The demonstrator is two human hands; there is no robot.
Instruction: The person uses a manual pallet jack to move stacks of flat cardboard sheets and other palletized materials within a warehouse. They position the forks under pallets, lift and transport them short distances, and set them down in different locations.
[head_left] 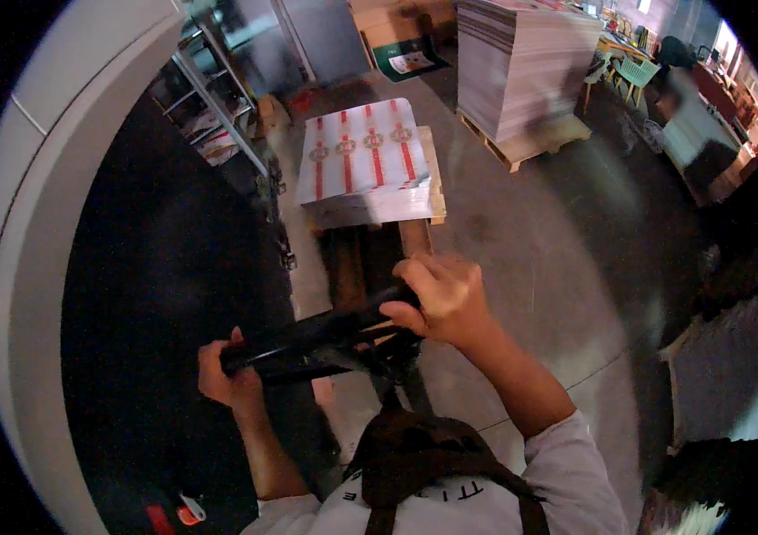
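Observation:
Both of my hands grip the black handle of a pallet jack. My left hand is closed round its left end. Farther forward, my right hand wraps the right end, thumb along the bar. The handle lies tilted, its right end farther from me. Beyond it, a stack of printed sheets, white with red stripes and round gold emblems, lies on a wooden pallet. One of the jack's forks shows between the handle and the stack. My forearms and the handle hide much of the jack's body.
A tall stack of sheets stands on another wooden pallet at the far right. A metal rack is at the far left, near a pale curved machine panel. More sheet stacks line the right side. A light green chair stands farther back.

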